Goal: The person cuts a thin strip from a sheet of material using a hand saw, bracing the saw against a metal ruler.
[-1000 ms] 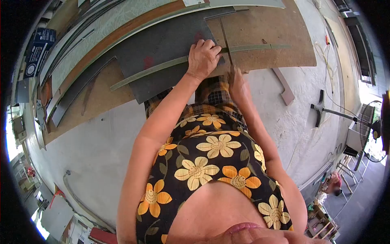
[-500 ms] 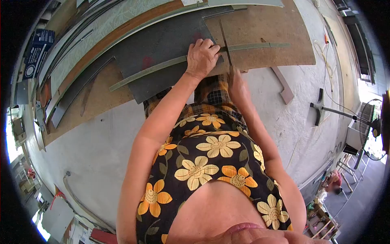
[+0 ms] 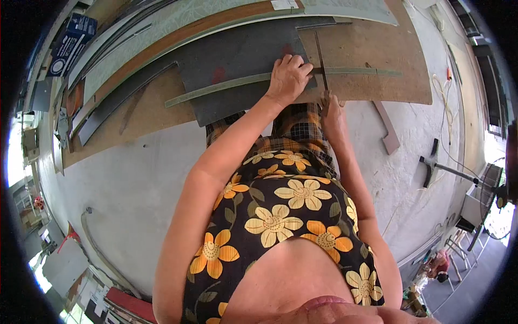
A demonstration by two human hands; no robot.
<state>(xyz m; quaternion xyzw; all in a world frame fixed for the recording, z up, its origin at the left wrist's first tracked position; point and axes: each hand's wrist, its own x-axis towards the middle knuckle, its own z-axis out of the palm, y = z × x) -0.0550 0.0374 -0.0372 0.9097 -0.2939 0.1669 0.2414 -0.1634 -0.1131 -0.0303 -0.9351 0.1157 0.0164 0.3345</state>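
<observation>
Blade [image 3: 321, 58] across a green-grey strip [image 3: 226, 85], two bare hands at the work

Seen from above through the head camera, my left hand [image 3: 291, 78] is over the long, narrow strip, its fingers curled close together and pressing on it. My right hand [image 3: 334, 112], nearer the body, has its fingers closed around the near end of the thin, dark blade. The blade points away from me and crosses the strip just to the right of my left hand; I cannot tell how deep its edge sits.

The strip runs left to right over a dark grey panel [image 3: 237, 51] with reddish marks, then over a brown board [image 3: 372, 48]. Long pale patterned panels [image 3: 216, 12] lie along the far side, with a small white label [image 3: 284, 5] near the top. A blue box [image 3: 73, 40] is at upper left.

Below the board spreads a pale grey floor [image 3: 135, 189]. On its right side lies a brownish angled piece [image 3: 387, 129], with a standing fan [image 3: 490, 197] farther right. Another person [image 3: 440, 267], small and unclear, is at lower right. Black floral clothing [image 3: 270, 194] and plaid trousers [image 3: 299, 127] fill the space between my arms.
</observation>
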